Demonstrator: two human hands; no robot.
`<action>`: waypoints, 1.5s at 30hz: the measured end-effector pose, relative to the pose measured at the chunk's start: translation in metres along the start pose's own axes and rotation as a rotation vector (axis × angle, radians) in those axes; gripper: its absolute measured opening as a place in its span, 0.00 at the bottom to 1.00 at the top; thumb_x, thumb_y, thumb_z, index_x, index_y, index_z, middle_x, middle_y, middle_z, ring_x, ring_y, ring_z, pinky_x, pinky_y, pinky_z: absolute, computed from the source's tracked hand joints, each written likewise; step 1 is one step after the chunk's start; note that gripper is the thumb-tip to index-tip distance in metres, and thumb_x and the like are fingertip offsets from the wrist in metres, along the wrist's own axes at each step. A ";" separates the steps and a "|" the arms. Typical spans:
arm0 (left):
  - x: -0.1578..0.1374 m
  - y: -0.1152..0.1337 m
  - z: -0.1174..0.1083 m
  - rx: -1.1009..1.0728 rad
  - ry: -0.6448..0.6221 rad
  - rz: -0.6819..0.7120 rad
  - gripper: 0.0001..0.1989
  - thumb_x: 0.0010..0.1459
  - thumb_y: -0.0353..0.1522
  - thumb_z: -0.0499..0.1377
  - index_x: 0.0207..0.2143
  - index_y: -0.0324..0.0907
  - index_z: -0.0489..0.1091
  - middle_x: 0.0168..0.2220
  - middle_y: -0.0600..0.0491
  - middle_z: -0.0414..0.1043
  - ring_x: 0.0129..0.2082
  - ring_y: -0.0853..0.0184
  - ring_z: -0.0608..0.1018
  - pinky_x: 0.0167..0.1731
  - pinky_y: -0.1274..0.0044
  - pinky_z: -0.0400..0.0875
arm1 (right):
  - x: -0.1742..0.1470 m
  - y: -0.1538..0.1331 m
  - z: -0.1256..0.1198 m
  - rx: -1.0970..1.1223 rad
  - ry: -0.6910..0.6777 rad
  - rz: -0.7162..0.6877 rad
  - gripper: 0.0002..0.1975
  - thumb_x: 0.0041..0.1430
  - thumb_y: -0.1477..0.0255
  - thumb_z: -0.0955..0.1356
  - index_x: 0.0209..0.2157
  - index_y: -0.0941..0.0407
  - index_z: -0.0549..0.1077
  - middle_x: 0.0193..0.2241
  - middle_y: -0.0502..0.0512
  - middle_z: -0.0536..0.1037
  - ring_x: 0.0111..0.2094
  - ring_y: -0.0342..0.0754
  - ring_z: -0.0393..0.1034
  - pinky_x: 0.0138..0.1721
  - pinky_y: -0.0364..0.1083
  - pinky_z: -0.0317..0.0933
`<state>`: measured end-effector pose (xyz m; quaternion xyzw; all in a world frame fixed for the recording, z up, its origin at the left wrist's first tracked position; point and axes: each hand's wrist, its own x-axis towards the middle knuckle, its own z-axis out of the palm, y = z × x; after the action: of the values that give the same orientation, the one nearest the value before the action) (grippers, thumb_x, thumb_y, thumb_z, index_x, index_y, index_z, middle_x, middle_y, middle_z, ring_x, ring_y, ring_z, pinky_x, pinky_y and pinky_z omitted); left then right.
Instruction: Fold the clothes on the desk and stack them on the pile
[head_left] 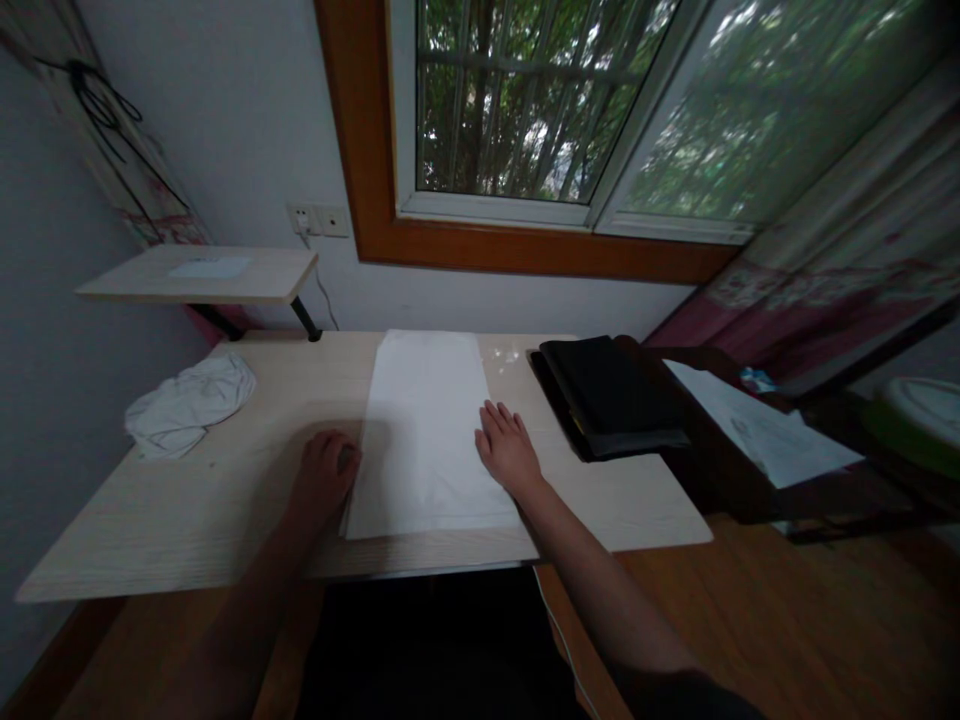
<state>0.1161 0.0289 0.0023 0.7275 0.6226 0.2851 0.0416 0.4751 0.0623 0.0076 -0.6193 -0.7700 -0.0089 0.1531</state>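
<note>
White sheets (427, 430), long axis twelve-to-six — left hand (330, 465) near nine, curled, grip unclear; right hand (511, 447) nearer, three o'clock, flat across edge, unclamped.

White cloth (187, 405) lies nr raised shelf (270, 277) on L, black folders (615, 390) on R, 2 wall plates (332, 221) nr window (651, 108).

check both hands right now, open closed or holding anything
Left hand: curled, at the left edge of the white sheets; whether it grips anything cannot be told.
Right hand: open, laid at their right edge, gripping nothing visible.
</note>
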 end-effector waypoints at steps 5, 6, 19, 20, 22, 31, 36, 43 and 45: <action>-0.021 0.012 -0.007 0.044 -0.056 -0.030 0.13 0.61 0.43 0.60 0.40 0.44 0.73 0.47 0.45 0.70 0.53 0.53 0.71 0.60 0.58 0.66 | -0.001 0.000 -0.001 0.010 0.020 -0.002 0.26 0.72 0.66 0.58 0.66 0.60 0.66 0.69 0.59 0.62 0.71 0.56 0.52 0.71 0.59 0.43; -0.024 0.014 -0.008 0.055 -0.056 -0.048 0.14 0.60 0.44 0.60 0.41 0.43 0.73 0.48 0.44 0.70 0.53 0.52 0.71 0.60 0.58 0.66 | -0.001 0.001 -0.001 0.009 0.020 -0.003 0.26 0.72 0.66 0.58 0.66 0.60 0.66 0.69 0.59 0.62 0.71 0.56 0.52 0.71 0.59 0.43; -0.037 0.032 -0.019 -0.123 -0.138 -0.259 0.15 0.63 0.46 0.53 0.31 0.46 0.66 0.35 0.50 0.73 0.39 0.58 0.76 0.45 0.65 0.72 | -0.001 -0.003 -0.005 -0.011 0.020 -0.012 0.25 0.72 0.67 0.58 0.65 0.59 0.67 0.68 0.60 0.64 0.70 0.57 0.54 0.70 0.59 0.45; -0.039 0.035 -0.021 -0.163 -0.163 -0.312 0.15 0.64 0.47 0.52 0.32 0.46 0.65 0.33 0.51 0.73 0.36 0.60 0.77 0.41 0.67 0.73 | -0.002 -0.004 -0.006 -0.015 0.022 -0.011 0.25 0.72 0.67 0.58 0.65 0.59 0.68 0.68 0.60 0.64 0.70 0.57 0.54 0.70 0.59 0.45; -0.041 0.040 -0.025 -0.211 -0.215 -0.402 0.14 0.65 0.46 0.51 0.34 0.47 0.63 0.31 0.54 0.73 0.32 0.61 0.77 0.36 0.70 0.72 | -0.003 -0.006 -0.007 -0.023 0.027 -0.004 0.25 0.72 0.67 0.58 0.65 0.58 0.68 0.68 0.60 0.65 0.70 0.57 0.55 0.69 0.60 0.46; -0.039 0.041 -0.026 -0.269 -0.314 -0.517 0.15 0.65 0.41 0.52 0.51 0.44 0.61 0.36 0.49 0.80 0.35 0.59 0.83 0.34 0.72 0.73 | -0.009 -0.018 -0.014 -0.037 0.058 0.047 0.26 0.71 0.69 0.58 0.66 0.58 0.66 0.67 0.62 0.66 0.68 0.61 0.58 0.69 0.63 0.44; -0.042 0.052 -0.034 -0.009 -0.432 -0.411 0.24 0.70 0.40 0.48 0.65 0.42 0.56 0.37 0.45 0.82 0.37 0.56 0.84 0.36 0.71 0.72 | -0.011 -0.059 -0.017 0.017 0.041 -0.042 0.27 0.73 0.69 0.57 0.68 0.62 0.62 0.70 0.63 0.60 0.70 0.59 0.56 0.71 0.59 0.45; -0.050 0.057 -0.036 0.368 -0.498 -0.323 0.25 0.73 0.41 0.40 0.67 0.44 0.58 0.37 0.41 0.82 0.35 0.53 0.84 0.34 0.69 0.72 | -0.018 -0.097 0.007 0.111 -0.015 -0.221 0.28 0.73 0.62 0.60 0.68 0.61 0.62 0.71 0.64 0.56 0.73 0.58 0.48 0.72 0.60 0.45; -0.053 0.055 -0.037 0.405 -0.505 -0.305 0.26 0.73 0.41 0.39 0.67 0.44 0.58 0.36 0.41 0.82 0.34 0.52 0.84 0.34 0.67 0.73 | -0.020 -0.095 0.009 0.113 -0.018 -0.230 0.29 0.73 0.61 0.60 0.68 0.61 0.62 0.71 0.64 0.55 0.73 0.58 0.48 0.72 0.60 0.44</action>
<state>0.1446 -0.0431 0.0366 0.6674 0.7379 -0.0422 0.0913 0.3860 0.0232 0.0105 -0.5173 -0.8367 0.0225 0.1787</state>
